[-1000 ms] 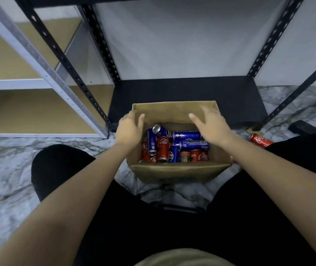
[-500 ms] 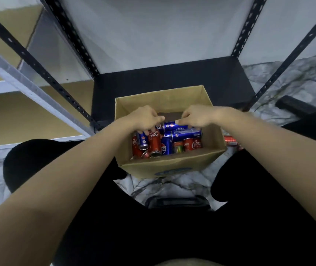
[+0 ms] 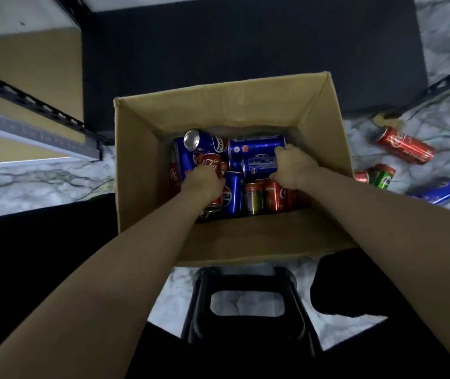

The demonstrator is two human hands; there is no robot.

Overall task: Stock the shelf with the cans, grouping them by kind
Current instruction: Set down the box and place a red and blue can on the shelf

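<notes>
An open cardboard box stands on the floor in front of the black bottom shelf. Several red, blue and green cans lie jumbled inside it. My left hand is down in the box, gripping a red cola can. My right hand is also inside, its fingers curled round a blue can lying on its side. Another blue can lies just behind it.
On the marble floor right of the box lie a red can, a green can and a blue can. A black stool sits between my knees. A grey-framed shelf with tan boards stands at the left.
My head has leaned closer over the box. Both hands went from the box rim down among the cans and closed round one each.
</notes>
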